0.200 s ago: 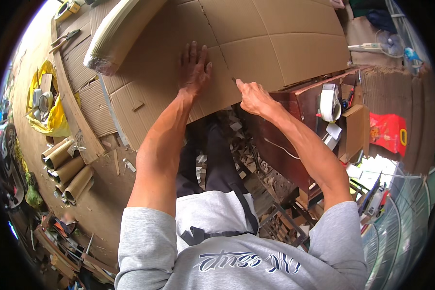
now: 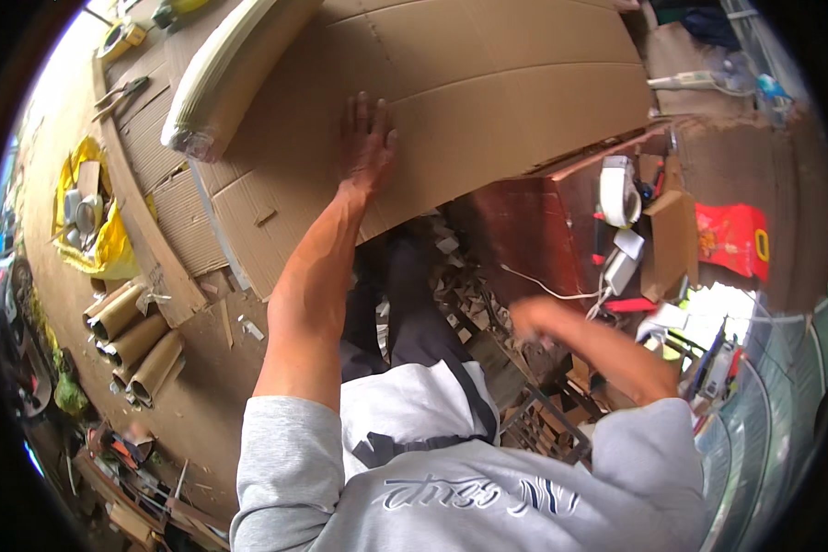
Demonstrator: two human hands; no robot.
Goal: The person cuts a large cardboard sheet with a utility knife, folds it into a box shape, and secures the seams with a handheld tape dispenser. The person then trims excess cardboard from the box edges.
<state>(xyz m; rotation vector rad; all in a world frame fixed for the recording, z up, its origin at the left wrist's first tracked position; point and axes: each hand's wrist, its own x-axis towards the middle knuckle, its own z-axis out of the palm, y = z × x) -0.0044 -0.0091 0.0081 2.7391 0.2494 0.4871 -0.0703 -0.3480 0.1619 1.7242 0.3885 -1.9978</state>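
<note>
While the left hand (image 2: 368, 156) lies flat on the cardboard sheet (image 2: 515, 115) at the upper centre of the frame, fingers extended and grasping nothing, presumably to steady it, the right hand (image 2: 532, 320), right of centre, is too blurred for me to tell whether it grips anything. At the left, a yellow bag (image 2: 112, 250) gapes around what look like tape rolls (image 2: 88, 216); the red bag (image 2: 731, 241) at far right hides its contents.

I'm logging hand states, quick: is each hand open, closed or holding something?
Left hand: open, palm down on the cardboard sheet.
Right hand: blurred, off the sheet; open, closed or holding cannot be told.
</note>
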